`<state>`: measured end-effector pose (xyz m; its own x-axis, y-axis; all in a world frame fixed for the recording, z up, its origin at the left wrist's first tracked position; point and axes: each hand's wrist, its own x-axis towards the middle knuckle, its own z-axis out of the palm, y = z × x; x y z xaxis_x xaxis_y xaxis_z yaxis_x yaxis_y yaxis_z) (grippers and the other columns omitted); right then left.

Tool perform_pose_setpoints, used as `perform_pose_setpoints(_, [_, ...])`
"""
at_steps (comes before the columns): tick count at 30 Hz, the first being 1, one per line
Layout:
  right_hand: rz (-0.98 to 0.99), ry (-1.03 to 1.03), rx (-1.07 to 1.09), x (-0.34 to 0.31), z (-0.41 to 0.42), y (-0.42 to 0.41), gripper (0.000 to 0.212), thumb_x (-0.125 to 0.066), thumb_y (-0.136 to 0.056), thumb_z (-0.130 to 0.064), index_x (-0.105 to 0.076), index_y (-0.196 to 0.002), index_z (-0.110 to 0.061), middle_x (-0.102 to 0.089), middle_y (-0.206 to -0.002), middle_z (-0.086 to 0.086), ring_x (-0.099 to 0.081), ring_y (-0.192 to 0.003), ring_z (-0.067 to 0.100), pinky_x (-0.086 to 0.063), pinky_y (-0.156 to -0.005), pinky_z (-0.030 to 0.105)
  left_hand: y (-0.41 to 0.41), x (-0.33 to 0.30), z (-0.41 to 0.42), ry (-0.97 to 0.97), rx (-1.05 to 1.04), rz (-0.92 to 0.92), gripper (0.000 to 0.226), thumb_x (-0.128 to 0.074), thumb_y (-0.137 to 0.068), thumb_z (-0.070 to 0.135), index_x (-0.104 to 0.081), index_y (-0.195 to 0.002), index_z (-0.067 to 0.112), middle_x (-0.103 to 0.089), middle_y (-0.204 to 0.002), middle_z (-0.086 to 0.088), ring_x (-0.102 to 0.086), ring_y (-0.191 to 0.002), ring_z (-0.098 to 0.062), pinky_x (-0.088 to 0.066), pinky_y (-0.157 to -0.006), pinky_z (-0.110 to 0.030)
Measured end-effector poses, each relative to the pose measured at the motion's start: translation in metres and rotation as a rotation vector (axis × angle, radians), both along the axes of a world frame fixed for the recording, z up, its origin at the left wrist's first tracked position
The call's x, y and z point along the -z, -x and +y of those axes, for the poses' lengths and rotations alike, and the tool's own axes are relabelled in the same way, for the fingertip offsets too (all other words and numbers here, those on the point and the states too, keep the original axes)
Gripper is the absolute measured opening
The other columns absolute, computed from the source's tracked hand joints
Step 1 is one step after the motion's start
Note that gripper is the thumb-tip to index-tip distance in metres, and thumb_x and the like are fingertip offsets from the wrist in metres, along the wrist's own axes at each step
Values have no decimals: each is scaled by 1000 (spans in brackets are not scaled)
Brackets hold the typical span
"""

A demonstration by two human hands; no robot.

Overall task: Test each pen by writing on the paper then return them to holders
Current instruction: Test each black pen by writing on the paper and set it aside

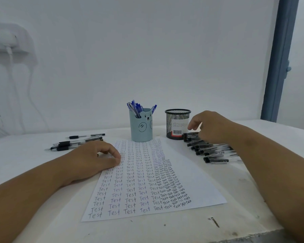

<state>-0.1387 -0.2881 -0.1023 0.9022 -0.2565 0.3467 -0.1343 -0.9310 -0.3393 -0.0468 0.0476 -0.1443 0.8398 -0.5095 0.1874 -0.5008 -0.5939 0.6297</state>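
Fingers (pixel 191 126) of right hand (pixel 212 127) loosely spread, pinching nothing, over black pens (pixel 212 149) right of mesh holder (pixel 177 123). Left hand (pixel 96 156) curled, pinning paper (pixel 147 181) front of holder. Rec: pick one pen only, uncap pre-test.

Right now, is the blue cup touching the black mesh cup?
Apart. The head view shows bare table between the blue cup and the mesh cup.

My white paper sheet (pixel 191 174), covered with columns of handwritten "Test", lies flat before the pale blue bear-faced holder (pixel 141 128) of blue pens (pixel 135 106). Right of that holder stands the black mesh cup (pixel 177 123), with capped black pens (pixel 211 151) heaped beside it; more black pens (pixel 74 143) lie left.
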Motion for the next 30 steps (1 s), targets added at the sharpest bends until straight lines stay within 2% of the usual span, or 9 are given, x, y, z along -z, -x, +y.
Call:
perform_pose_setpoints(4, [-109, -6, -97, 7, 12, -7, 36, -58, -84, 2, -70, -100, -28, -61, -101, -14, -58, -94, 11, -41, -68, 12, 0, 1, 0, -4, -3, -5, 8, -78, -83, 39, -75, -87, 45, -67, -109, 22, -57, -104, 4, -40, -101, -30])
perform_pose_setpoints(7, [-168, 37, -259, 16, 36, -13, 23, -64, -90, -8, -73, -103, -25, -65, -95, -14, -62, -93, 11, -48, -82, 21, -1, 0, 0, -7, -2, -15, 7, -79, -82, 41, -75, -86, 45, -67, -109, 20, -60, -102, 3, -41, -99, -29])
perform_pose_setpoints(11, [-98, 172, -396, 24, 69, -17, 20, -63, -96, -21, -69, -114, -26, -63, -102, -16, -57, -97, 5, -46, -88, 22, -5, 1, 4, 14, -29, -80, 6, -77, -84, 39, -74, -88, 43, -67, -104, 22, -62, -98, 5, -43, -91, -26])
perform_pose_setpoints(16, [-46, 207, -483, 35, 91, -16, 21, -61, -98, -32, -64, -118, -33, -58, -108, -20, -51, -104, 3, -44, -94, 24, -31, -3, 25, 105, -157, -259, 12, -71, -89, 23, -72, -92, 35, -67, -105, 20, -58, -101, 5, -40, -85, -17])
perform_pose_setpoints(18, [-22, 215, -501, 37, 97, -15, 22, -59, -99, -35, -64, -120, -32, -58, -111, -18, -52, -106, 3, -43, -96, 23, -45, -4, 38, 19, -253, -266, 14, -66, -91, 21, -67, -98, 33, -63, -112, 11, -55, -103, -10, -36, -82, -22])
perform_pose_setpoints(21, [21, 227, -504, 38, 103, -15, 22, -56, -100, -38, -66, -119, -31, -58, -112, -16, -53, -105, 4, -45, -98, 28, -62, 1, 52, -196, -370, -202, 29, -57, -92, 25, -62, -119, 35, -56, -130, 1, -51, -118, -25, -42, -98, -35])
perform_pose_setpoints(23, [41, 233, -508, 38, 104, -17, 22, -55, -101, -38, -68, -118, -31, -59, -111, -16, -54, -104, 3, -46, -98, 30, -64, 3, 54, -257, -405, -162, 35, -54, -92, 27, -62, -124, 37, -55, -134, 4, -51, -121, -25, -42, -106, -43])
perform_pose_setpoints(26, [45, 225, -504, 38, 102, -17, 22, -56, -101, -37, -68, -118, -31, -61, -112, -15, -55, -104, 3, -47, -98, 29, -64, 3, 49, -267, -421, -168, 29, -53, -92, 28, -64, -114, 43, -56, -134, 7, -49, -125, -24, -37, -110, -45])
perform_pose_setpoints(30, [27, 224, -510, 39, 101, -18, 21, -56, -100, -38, -69, -116, -32, -61, -110, -16, -55, -102, 2, -47, -96, 29, -61, 3, 45, -365, -520, -236, 36, -51, -93, 31, -53, -126, 46, -52, -132, 7, -42, -129, -23, -29, -104, -41])
